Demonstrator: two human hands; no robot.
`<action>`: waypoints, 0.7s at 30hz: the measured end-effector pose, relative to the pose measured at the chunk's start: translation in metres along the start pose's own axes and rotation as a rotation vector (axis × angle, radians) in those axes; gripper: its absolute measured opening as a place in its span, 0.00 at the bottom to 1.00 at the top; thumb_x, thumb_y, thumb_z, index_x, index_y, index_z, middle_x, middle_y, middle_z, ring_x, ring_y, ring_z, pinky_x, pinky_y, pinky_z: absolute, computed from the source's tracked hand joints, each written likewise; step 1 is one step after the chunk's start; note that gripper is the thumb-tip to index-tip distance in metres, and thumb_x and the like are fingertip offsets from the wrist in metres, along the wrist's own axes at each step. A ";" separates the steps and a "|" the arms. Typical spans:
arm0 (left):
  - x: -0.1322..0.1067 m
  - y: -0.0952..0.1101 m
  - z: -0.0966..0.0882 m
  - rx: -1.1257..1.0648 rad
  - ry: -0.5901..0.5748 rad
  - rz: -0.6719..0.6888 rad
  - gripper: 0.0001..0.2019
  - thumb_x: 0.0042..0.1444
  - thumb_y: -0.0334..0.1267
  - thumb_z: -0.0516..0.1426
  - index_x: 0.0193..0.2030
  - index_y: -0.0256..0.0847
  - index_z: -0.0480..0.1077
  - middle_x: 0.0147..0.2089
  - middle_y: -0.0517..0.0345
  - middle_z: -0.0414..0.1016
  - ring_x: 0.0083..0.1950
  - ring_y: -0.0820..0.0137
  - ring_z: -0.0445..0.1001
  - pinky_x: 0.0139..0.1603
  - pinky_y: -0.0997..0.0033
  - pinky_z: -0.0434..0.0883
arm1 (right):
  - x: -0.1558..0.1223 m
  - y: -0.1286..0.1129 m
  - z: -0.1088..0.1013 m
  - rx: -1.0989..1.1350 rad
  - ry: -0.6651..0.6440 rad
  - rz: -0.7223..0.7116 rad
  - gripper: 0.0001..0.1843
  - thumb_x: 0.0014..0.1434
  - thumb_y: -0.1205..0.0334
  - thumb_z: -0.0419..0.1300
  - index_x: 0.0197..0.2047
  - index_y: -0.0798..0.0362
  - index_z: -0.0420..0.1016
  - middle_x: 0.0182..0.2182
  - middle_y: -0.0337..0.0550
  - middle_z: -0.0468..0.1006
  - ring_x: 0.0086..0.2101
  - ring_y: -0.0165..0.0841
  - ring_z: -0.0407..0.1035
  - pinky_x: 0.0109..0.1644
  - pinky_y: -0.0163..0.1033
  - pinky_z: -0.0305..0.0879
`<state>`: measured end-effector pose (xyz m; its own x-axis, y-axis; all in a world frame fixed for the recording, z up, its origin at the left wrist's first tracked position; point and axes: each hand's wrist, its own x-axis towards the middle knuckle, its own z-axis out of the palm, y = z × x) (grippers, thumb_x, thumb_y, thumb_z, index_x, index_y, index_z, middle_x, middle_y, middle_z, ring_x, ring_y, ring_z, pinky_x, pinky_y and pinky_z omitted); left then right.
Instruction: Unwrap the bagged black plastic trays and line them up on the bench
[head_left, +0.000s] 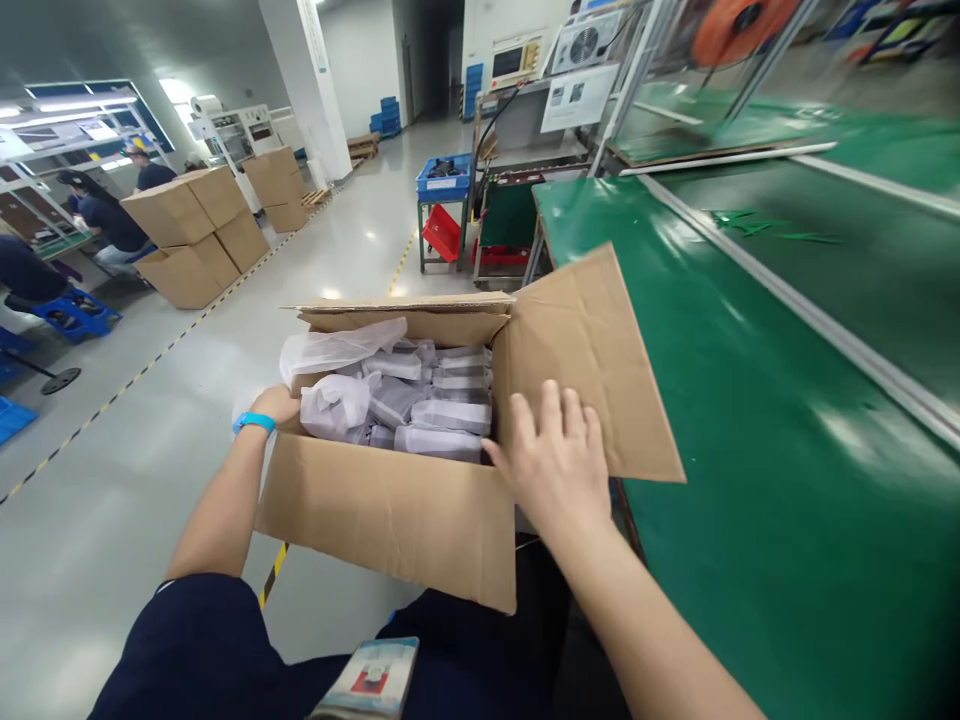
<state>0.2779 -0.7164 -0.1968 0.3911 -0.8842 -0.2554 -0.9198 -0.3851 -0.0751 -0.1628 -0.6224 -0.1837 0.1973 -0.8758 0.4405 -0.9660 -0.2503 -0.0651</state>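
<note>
Nearest, an ID badge [371,675] lies on the near side of the open cardboard carton [397,510], which is in front of the wearer's body. The right hand [559,465], fingers spread wide, is at the carton's right flap [600,340]. The left hand [277,403] touches its left rim, fingertips hidden; how tightly it closes, I cannot tell. White-wrapped packages [450,415] fill the carton. A green-topped workbench [750,490] stands right of it; beyond it, a blue crate [444,186].
</note>
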 end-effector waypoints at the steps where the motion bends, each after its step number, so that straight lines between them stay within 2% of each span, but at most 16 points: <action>1: 0.001 0.001 0.000 0.005 0.018 -0.009 0.28 0.54 0.53 0.53 0.47 0.29 0.79 0.51 0.26 0.80 0.54 0.44 0.79 0.43 0.63 0.73 | 0.007 0.011 0.008 -0.003 -0.132 0.149 0.41 0.64 0.49 0.62 0.69 0.70 0.59 0.67 0.78 0.56 0.64 0.67 0.55 0.63 0.67 0.59; 3: 0.003 0.000 -0.001 0.021 0.046 -0.005 0.27 0.55 0.51 0.52 0.45 0.28 0.79 0.50 0.24 0.79 0.53 0.43 0.79 0.43 0.62 0.73 | 0.018 0.032 0.023 0.092 -0.418 0.350 0.48 0.66 0.42 0.57 0.73 0.72 0.49 0.65 0.80 0.57 0.62 0.66 0.59 0.61 0.63 0.63; 5: 0.005 -0.002 -0.002 0.031 0.044 0.035 0.25 0.55 0.47 0.51 0.43 0.28 0.80 0.49 0.25 0.80 0.53 0.44 0.79 0.43 0.63 0.73 | 0.024 0.042 0.036 0.279 -0.655 0.438 0.45 0.68 0.43 0.52 0.74 0.69 0.46 0.62 0.72 0.66 0.60 0.58 0.65 0.60 0.55 0.65; 7: 0.006 -0.006 -0.002 0.030 0.034 0.087 0.22 0.53 0.44 0.50 0.41 0.30 0.80 0.48 0.28 0.81 0.53 0.46 0.79 0.44 0.65 0.73 | 0.028 0.042 0.045 0.395 -0.740 0.451 0.41 0.67 0.48 0.54 0.73 0.65 0.50 0.58 0.65 0.73 0.57 0.52 0.70 0.58 0.49 0.67; 11: 0.008 -0.013 -0.001 -0.001 0.035 0.167 0.18 0.50 0.43 0.49 0.34 0.35 0.78 0.45 0.32 0.82 0.51 0.49 0.80 0.44 0.67 0.72 | 0.033 0.026 0.050 0.275 -0.662 0.371 0.26 0.65 0.56 0.55 0.61 0.62 0.65 0.49 0.61 0.79 0.49 0.52 0.75 0.49 0.47 0.67; 14: 0.007 -0.014 -0.007 -0.026 0.057 0.178 0.16 0.50 0.42 0.48 0.30 0.38 0.74 0.43 0.32 0.82 0.49 0.49 0.80 0.42 0.66 0.71 | 0.038 0.024 0.044 0.293 -0.604 0.330 0.17 0.64 0.65 0.52 0.54 0.56 0.71 0.46 0.54 0.81 0.47 0.46 0.75 0.46 0.42 0.64; 18: -0.002 -0.007 -0.033 -0.058 0.069 0.240 0.13 0.49 0.45 0.47 0.23 0.42 0.67 0.34 0.41 0.80 0.41 0.55 0.79 0.39 0.67 0.71 | 0.052 0.040 0.028 0.378 -0.539 0.325 0.13 0.61 0.67 0.53 0.46 0.53 0.74 0.43 0.47 0.82 0.44 0.41 0.75 0.41 0.39 0.59; 21: -0.009 0.002 -0.062 -0.027 0.037 0.288 0.14 0.47 0.47 0.48 0.18 0.43 0.61 0.24 0.49 0.73 0.34 0.60 0.75 0.34 0.68 0.70 | 0.063 0.056 0.010 0.403 -0.521 0.309 0.09 0.60 0.68 0.54 0.39 0.54 0.75 0.39 0.46 0.81 0.40 0.39 0.74 0.37 0.38 0.56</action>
<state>0.2745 -0.7253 -0.1348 0.1153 -0.9670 -0.2272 -0.9921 -0.1234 0.0214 -0.2028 -0.6959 -0.1686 0.0763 -0.9888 -0.1285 -0.8735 -0.0042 -0.4868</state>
